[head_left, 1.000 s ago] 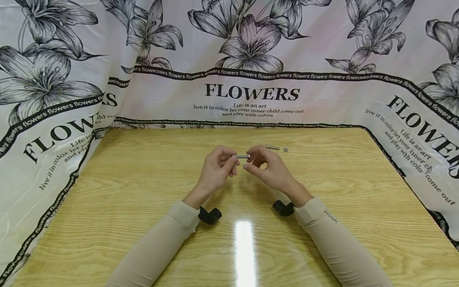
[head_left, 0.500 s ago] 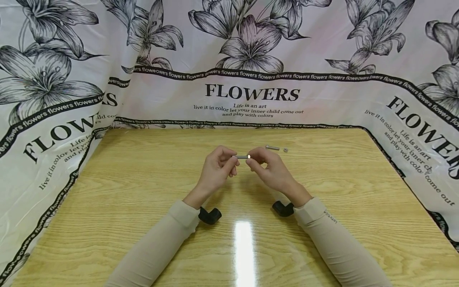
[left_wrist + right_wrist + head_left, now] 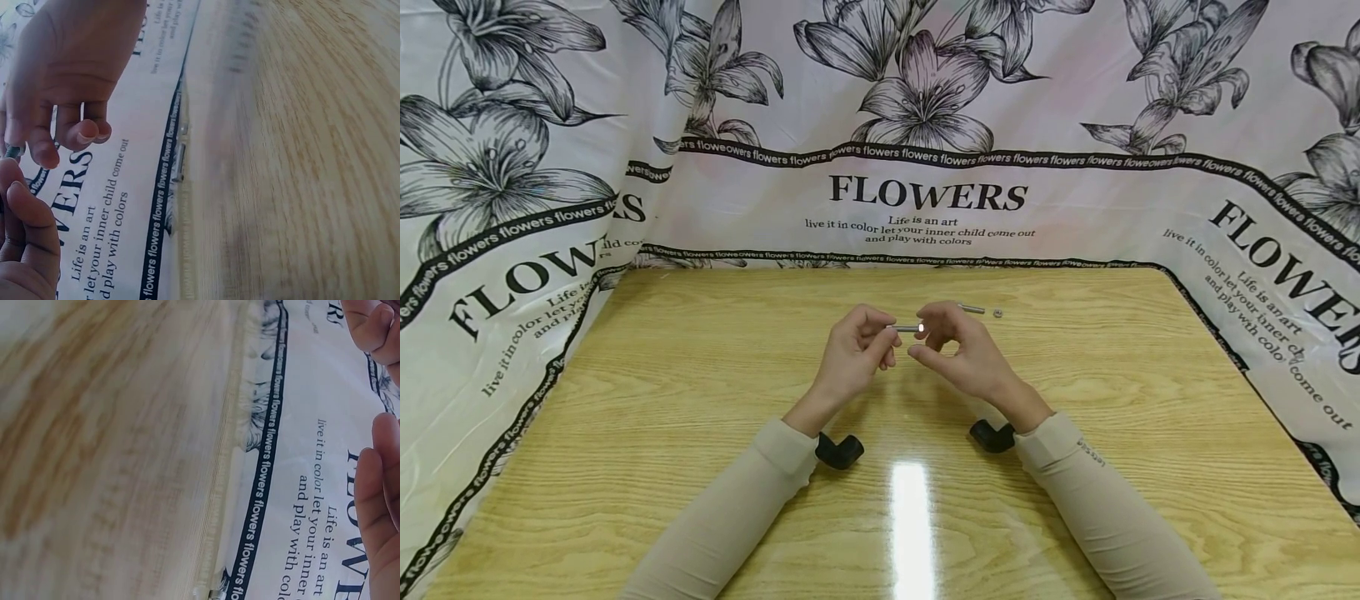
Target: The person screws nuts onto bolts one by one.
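Note:
In the head view my left hand (image 3: 856, 348) pinches a slim metal bolt (image 3: 907, 328) between thumb and fingers, level above the table. A bright small piece, perhaps a nut, shows at the bolt's right end. My right hand (image 3: 966, 350) is beside that end, its thumb apart from the bent forefinger. Whether a right fingertip touches the bolt cannot be told. The left wrist view shows a bit of the bolt's thread (image 3: 12, 152) between the fingertips. Behind the right hand, a second bolt (image 3: 973, 309), partly covered, lies next to a loose nut (image 3: 997, 313).
The wood-grain table (image 3: 700, 367) spreads all around the hands. A floral printed cloth (image 3: 925, 208) stands along its back and sides. A black bent piece sits by each wrist, one on the left (image 3: 840, 451) and one on the right (image 3: 992, 436).
Half a second ago my right thumb and forefinger closed together at the bolt's end; now they are spread apart again, as one second ago. The left hand has stayed still with its bolt.

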{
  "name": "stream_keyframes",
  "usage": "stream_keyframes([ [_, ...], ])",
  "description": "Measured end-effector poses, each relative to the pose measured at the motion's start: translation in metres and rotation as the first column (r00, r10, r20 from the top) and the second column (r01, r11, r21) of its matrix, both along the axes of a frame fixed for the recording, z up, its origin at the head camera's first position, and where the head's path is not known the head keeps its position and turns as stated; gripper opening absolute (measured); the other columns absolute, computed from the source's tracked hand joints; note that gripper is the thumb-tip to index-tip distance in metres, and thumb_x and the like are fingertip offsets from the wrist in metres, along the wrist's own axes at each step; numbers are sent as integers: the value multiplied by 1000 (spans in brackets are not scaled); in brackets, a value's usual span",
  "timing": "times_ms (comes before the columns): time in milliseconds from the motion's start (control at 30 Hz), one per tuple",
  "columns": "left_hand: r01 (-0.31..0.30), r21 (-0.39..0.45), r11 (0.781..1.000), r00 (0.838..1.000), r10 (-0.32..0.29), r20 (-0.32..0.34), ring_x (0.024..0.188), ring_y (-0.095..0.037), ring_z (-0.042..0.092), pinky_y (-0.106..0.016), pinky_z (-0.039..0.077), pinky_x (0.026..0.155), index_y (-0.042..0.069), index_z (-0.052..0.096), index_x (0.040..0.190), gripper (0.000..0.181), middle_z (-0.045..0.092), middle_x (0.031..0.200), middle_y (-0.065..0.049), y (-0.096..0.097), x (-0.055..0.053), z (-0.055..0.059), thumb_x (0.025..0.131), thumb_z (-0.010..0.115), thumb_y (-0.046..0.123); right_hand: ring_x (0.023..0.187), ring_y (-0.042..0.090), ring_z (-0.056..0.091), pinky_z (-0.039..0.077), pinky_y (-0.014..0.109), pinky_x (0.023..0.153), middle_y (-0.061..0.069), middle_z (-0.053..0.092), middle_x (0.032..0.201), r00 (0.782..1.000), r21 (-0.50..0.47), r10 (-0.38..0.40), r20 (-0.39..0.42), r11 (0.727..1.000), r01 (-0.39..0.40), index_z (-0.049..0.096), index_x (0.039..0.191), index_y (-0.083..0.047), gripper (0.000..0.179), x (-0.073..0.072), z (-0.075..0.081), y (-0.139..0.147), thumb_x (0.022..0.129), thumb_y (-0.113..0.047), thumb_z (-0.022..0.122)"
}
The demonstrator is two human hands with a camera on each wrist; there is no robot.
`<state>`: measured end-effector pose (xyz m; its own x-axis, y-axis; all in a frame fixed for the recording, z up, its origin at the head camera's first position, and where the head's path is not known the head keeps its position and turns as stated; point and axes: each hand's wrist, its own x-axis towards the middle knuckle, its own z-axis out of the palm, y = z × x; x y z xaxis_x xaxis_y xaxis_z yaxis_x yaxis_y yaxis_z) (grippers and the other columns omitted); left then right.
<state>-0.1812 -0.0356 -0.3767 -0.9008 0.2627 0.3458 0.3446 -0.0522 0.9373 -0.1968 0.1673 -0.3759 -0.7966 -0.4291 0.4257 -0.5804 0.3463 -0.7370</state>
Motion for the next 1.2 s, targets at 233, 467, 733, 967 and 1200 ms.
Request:
stream_keyframes([
  [233,2,-12,1000,1000,-2,13,66,-48,53,-41,50,57,-8,53,108,12,59,91,-34,1,12,19,97,50,-4,72,16,59,49,34,65,6,63,86,998,-3,22,-53,1000,-23,57,113,-6,20,0,-2,-1,93,-6,61],
  [467,-6,-22,1000,1000,6,-2,61,-35,56,-36,50,56,-7,53,107,11,60,88,-30,1,15,24,96,50,-4,74,14,59,50,44,64,1,64,88,1000,14,-16,25,1000,15,65,102,-14,18,1,-2,-1,101,-24,50],
  [733,5,2,1000,1000,-5,1,64,-42,55,-31,49,56,-10,52,109,15,58,91,-34,1,7,12,97,50,-3,77,15,60,49,41,66,6,63,99,998,32,-45,38,999,44,56,120,-11,29,1,-1,0,95,-24,61],
  [967,-1,10,1000,1000,1,-13,62,-35,57,-28,49,55,-7,53,110,16,61,90,-29,1,0,0,97,53,3,74,16,61,51,34,69,7,62,93,998,-5,20,-54,1000,-20,53,118,-5,27,0,-1,-1,93,-9,63],
  [1200,-8,8,1000,999,8,-41,60,-31,57,-27,49,54,-2,55,108,12,62,87,-24,1,1,-1,97,53,4,72,19,60,49,37,63,3,64,87,1000,11,9,-13,1000,-9,61,107,-10,12,1,-2,-1,99,-16,54],
])
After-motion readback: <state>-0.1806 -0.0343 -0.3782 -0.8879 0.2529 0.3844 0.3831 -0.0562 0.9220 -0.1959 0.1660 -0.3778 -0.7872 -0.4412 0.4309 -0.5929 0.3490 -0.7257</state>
